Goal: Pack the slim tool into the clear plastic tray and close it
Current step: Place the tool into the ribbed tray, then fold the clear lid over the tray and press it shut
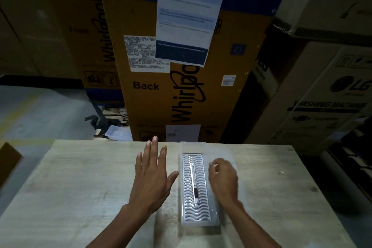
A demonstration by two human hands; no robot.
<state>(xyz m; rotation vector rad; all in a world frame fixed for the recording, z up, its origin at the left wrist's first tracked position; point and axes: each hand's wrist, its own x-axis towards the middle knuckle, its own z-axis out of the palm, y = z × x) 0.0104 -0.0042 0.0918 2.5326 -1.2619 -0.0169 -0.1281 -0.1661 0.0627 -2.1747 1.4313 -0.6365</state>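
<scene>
A clear plastic tray (186, 217) with a wavy ribbed floor lies lengthwise on the wooden table (80, 187), right of centre. The slim tool (194, 183), silvery with a dark band near its near end, rests inside along the tray's middle. A clear lid flap (219, 151) spreads from the tray's right side. My left hand (153, 177) lies flat with fingers spread just left of the tray, not touching it. My right hand (223, 177) is curled over the tray's right edge, fingers bent on the clear plastic there; whether it grips the flap is unclear.
Tall cardboard appliance boxes (181, 90) stand right behind the table's far edge, with more boxes (322, 96) stacked at the right. Another clear tray (118, 134) lies on the floor beyond the table's far left. A brown box corner (9, 159) pokes in at the left.
</scene>
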